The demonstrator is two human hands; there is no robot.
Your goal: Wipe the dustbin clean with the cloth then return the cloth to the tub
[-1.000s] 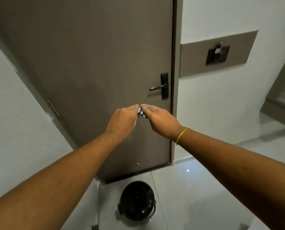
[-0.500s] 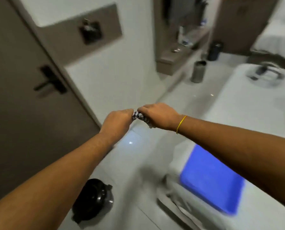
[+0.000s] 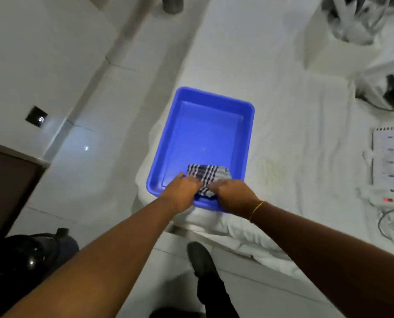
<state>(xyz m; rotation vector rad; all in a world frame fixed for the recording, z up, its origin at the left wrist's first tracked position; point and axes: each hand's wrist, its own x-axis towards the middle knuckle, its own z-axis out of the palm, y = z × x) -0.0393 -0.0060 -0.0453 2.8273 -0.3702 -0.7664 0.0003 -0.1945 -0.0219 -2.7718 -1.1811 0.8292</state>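
Hands first, since I have only 1 view to go by, the head camera looking steeply down. My left hand (image 3: 181,193) and right hand (image 3: 233,195) sit side by side over the near rim of the blue tub (image 3: 248,125), both curled closed on the near edge of the checked cloth (image 3: 208,174). Each hand pinches a bunch of fabric; the fingertips are tucked under and I cannot see them clearly. The rest of the cloth spreads away from my knuckles and lies on the tub floor at its near end, with the far part of the tub bare.

I see a thin yellow band (image 3: 256,208) on the right wrist. The tub rests on a white sheet (image 3: 294,115) that covers a bed filling the right side of the view, and its near-left corner sits close to the bed's edge. On the sheet at far right lies a white power strip (image 3: 386,154) with a small red light near its near end. Some plastic bags (image 3: 356,17) sit at the far right, too blurred for me to make out.

Left of the bed is pale tiled floor (image 3: 113,125). The black dustbin (image 3: 28,255) stands at the near left, well apart from the tub, partly hidden by my left forearm. A dark shoe (image 3: 200,262) shows near the bottom, between my 2 arms.
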